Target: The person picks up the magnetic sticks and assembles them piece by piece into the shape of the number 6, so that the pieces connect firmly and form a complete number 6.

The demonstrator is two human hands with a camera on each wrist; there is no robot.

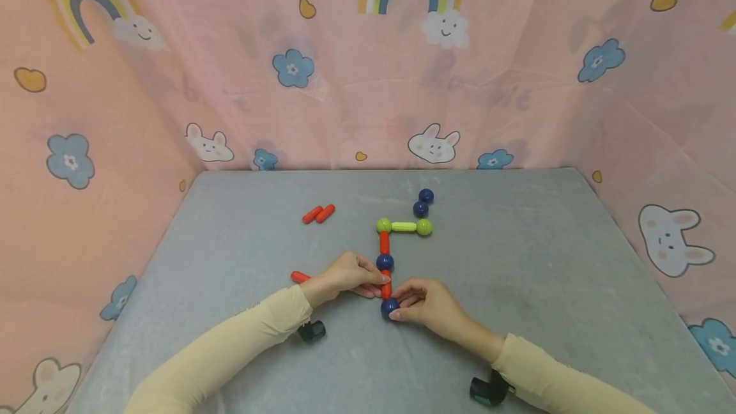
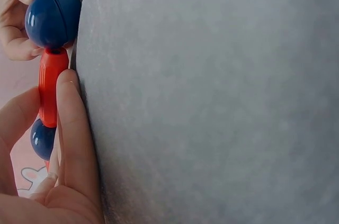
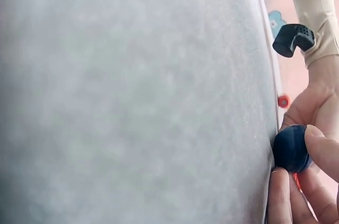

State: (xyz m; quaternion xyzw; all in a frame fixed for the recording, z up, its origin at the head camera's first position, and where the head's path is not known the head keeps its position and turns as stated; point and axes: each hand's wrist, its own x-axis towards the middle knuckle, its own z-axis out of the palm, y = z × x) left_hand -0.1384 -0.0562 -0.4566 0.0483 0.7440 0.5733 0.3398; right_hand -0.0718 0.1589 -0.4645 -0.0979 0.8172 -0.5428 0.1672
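On the grey table, a line of red rods and blue balls runs toward the near edge from a green ball-and-rod piece [image 1: 404,227]. My left hand [image 1: 353,275] pinches the nearer red rod [image 2: 48,87] between thumb and fingers. At the near end of that rod is a blue ball [image 2: 53,17], which my right hand [image 1: 425,305] grips from the right with thumb and fingertips. Another blue ball [image 1: 384,262] joins this rod to the farther red rod [image 1: 384,243]. In the right wrist view the near blue ball [image 3: 292,149] sits between thumb and fingers.
Two loose red rods [image 1: 319,214] lie side by side at the back left. Another red rod [image 1: 299,277] lies partly behind the left wrist. Two loose blue balls [image 1: 423,203] sit behind the green piece. A pink patterned cloth [image 1: 356,101] stands around the table.
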